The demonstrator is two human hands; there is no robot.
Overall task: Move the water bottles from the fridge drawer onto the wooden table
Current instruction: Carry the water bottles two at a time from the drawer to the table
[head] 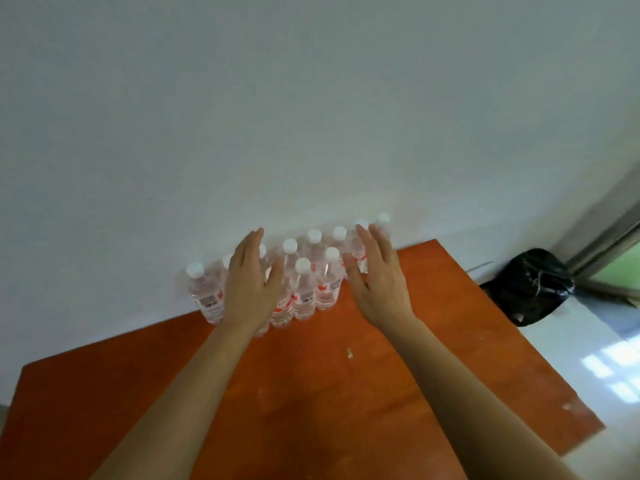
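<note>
Several clear water bottles (pixel 304 289) with white caps and red-and-white labels stand upright in a cluster at the far edge of the reddish wooden table (pixel 311 393), against the wall. My left hand (pixel 251 282) hovers flat, fingers extended, over the left part of the cluster and hides some bottles behind it. My right hand (pixel 379 275) is spread open at the cluster's right side, close to the rightmost bottles. Neither hand grips anything. The fridge drawer is not in view.
A plain white wall (pixel 311 116) rises directly behind the bottles. A full black rubbish bag (pixel 530 285) sits on the floor past the table's right corner, near a door frame (pixel 609 233). Light floor tiles show to the right of the table.
</note>
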